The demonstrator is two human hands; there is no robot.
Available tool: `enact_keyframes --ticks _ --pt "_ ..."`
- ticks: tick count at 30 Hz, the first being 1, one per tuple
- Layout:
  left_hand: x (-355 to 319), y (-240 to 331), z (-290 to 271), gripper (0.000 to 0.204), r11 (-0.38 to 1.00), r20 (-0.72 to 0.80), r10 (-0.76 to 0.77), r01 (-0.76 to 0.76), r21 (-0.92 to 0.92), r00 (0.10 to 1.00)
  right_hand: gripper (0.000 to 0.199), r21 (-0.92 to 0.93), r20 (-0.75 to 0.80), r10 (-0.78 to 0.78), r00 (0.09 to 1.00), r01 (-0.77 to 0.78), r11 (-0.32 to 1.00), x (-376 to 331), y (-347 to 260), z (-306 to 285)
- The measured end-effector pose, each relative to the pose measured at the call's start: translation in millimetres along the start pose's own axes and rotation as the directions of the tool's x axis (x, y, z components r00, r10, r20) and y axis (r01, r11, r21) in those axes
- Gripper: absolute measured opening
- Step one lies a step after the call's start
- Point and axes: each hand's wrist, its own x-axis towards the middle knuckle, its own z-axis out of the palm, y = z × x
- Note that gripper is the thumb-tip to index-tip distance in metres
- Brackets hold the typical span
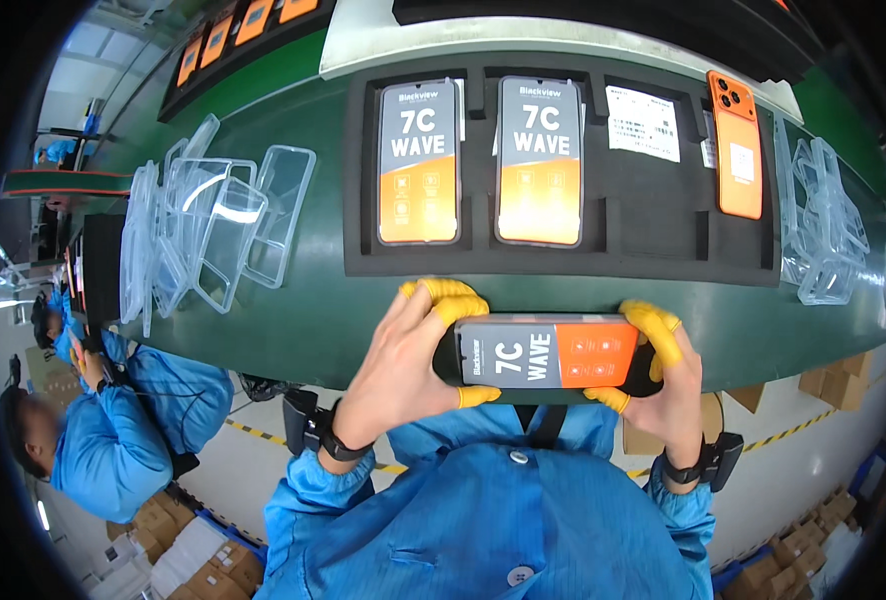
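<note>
Left hand [398,360]: yours, closed on the grey end of a phone [560,354], yellow covers [480,396] on the thumb and fingertips. Right hand [671,385]: yours, closed on the orange end, tips covered likewise. Phone: held between your two hands over the near edge of the table [315,335], on your side of the tray; long axis running left to right across your body, top end pointing to your left hand, printed face turned up to you; a flat slab with rounded corners, half grey, half orange. Tray [563,264]: black, matte, foam-like, cut into straight-sided pockets. In it, two like phones, the left one [419,160] and the middle one [540,160], face up, long axes pointing away from you, grey ends far, orange ends near, the middle one glossy with glare. Also a white paper sheet [643,123] and, at the tray's right, an orange phone [737,145], back up, its round lenses at the far end. Either side on the smooth green table: a left heap [208,215] and a right heap [828,225] of clear, shiny, thin-walled plastic cases.
</note>
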Motion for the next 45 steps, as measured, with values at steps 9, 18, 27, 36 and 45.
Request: enact_keyframes --ticks 9,18,27,36,45 --pt "-25 -17 39 0.077 0.177 -0.11 -0.185 -0.077 -0.981 0.977 0.089 0.869 -0.028 0.296 0.955 -0.123 0.479 -2 -13 27" --pt "-18 -1 45 0.049 0.304 -0.248 -0.437 -0.117 -0.945 0.864 0.065 0.951 0.027 0.438 0.899 -0.158 0.266 -8 -28 44" --pt "-15 14 37 0.075 0.51 -0.359 -0.181 -0.224 -0.831 0.916 0.047 0.954 -0.071 0.572 0.817 -0.112 0.279 4 -30 58" --pt "-14 2 44 0.044 -0.007 -0.222 -0.33 -0.238 -0.971 0.917 0.047 0.923 -0.088 0.301 0.95 -0.036 0.383 -2 -22 43" --pt "-3 10 45 0.038 0.027 -0.308 -0.274 -0.313 -0.949 0.911 0.042 0.899 -0.182 0.304 0.935 0.033 0.436 12 -17 46"
